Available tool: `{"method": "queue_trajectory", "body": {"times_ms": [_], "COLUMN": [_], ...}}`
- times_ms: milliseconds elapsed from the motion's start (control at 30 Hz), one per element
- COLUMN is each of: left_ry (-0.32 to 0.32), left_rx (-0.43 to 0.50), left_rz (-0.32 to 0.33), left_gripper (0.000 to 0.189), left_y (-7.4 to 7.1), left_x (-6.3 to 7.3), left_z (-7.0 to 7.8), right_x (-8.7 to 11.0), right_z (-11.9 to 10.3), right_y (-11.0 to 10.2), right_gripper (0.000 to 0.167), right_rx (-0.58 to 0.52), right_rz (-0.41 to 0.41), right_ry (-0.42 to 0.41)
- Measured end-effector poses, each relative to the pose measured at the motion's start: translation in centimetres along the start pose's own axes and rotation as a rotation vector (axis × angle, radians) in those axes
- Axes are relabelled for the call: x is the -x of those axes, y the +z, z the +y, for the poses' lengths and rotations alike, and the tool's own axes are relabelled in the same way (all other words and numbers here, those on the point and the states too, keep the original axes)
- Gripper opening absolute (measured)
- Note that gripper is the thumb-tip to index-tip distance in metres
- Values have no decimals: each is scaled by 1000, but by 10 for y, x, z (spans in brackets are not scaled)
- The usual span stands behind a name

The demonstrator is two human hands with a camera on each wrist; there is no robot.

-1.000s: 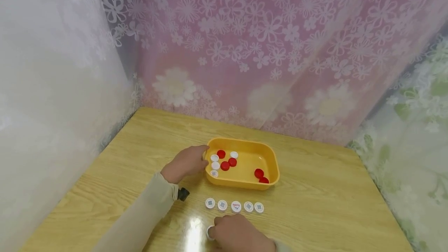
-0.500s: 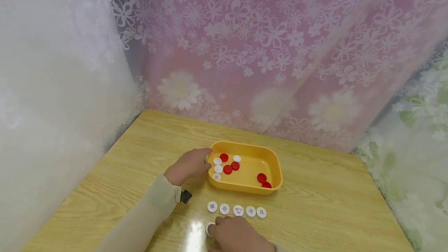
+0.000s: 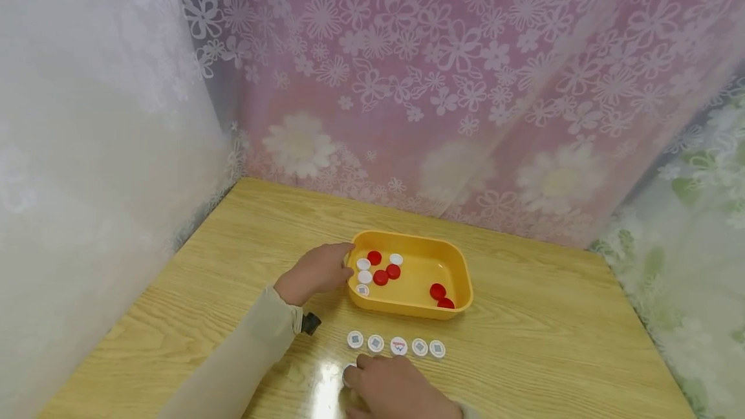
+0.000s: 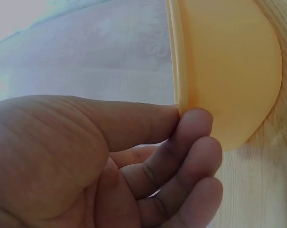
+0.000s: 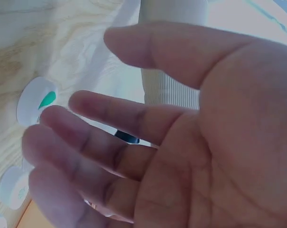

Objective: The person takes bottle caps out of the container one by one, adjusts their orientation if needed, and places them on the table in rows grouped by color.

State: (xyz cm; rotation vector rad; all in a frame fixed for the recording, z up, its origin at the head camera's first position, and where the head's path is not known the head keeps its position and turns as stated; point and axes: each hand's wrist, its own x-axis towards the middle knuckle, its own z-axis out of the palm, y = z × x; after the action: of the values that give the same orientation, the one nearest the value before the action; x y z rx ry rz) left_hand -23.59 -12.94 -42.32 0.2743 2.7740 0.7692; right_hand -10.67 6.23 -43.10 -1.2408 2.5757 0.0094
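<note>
My left hand (image 3: 317, 271) pinches the left rim of a yellow plastic tub (image 3: 407, 308). In the left wrist view, the thumb and index finger meet on the tub's rim (image 4: 179, 57). Several red caps (image 3: 381, 277) and white caps (image 3: 364, 277) lie inside the tub. In front of it, several white bottle caps (image 3: 398, 346) with printed tops form a row on the table. My right hand (image 3: 398, 388) hovers close to another white cap, partly hidden by its fingers. The right wrist view has that cap (image 5: 34, 102), with a green mark, beside the fingertips; thumb and fingers are apart.
The wooden table (image 3: 541, 328) reaches back to a pink flowered curtain (image 3: 378, 96). Pale curtains hang along the left and right sides. A bright reflection (image 3: 326, 390) lies on the table left of the right hand.
The white cap at the right hand has shifted slightly toward the row, and the right thumb now stands apart from the fingers. The left hand keeps its hold on the tub.
</note>
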Motion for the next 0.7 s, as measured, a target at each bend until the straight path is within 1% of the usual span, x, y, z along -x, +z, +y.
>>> {"method": "queue_trajectory", "body": {"times_ms": [100, 200, 300, 367, 533, 633, 700], "left_ry": [-4, 2, 3, -3, 2, 0, -1], "left_rx": [1, 6, 5, 3, 15, 14, 8], "left_rz": [4, 5, 2, 2, 4, 3, 5], "left_gripper": [61, 61, 60, 60, 60, 59, 59], "left_y": [0, 0, 1, 1, -1, -1, -1], "left_x": [1, 2, 0, 0, 1, 1, 0], "left_z": [-2, -3, -2, -2, 0, 0, 0], "right_x": [-2, -5, -6, -7, -8, -7, -6], "right_z": [-3, -4, -4, -3, -3, -3, -1], "right_y": [1, 2, 4, 6, 8, 7, 3], "right_gripper": [18, 22, 24, 24, 26, 22, 18], "right_rx": [-8, -1, -2, 1, 45, 22, -16], "right_rz": [-24, -54, -57, -50, -21, 3, 40], "right_ry": [10, 28, 38, 39, 32, 27, 26]}}
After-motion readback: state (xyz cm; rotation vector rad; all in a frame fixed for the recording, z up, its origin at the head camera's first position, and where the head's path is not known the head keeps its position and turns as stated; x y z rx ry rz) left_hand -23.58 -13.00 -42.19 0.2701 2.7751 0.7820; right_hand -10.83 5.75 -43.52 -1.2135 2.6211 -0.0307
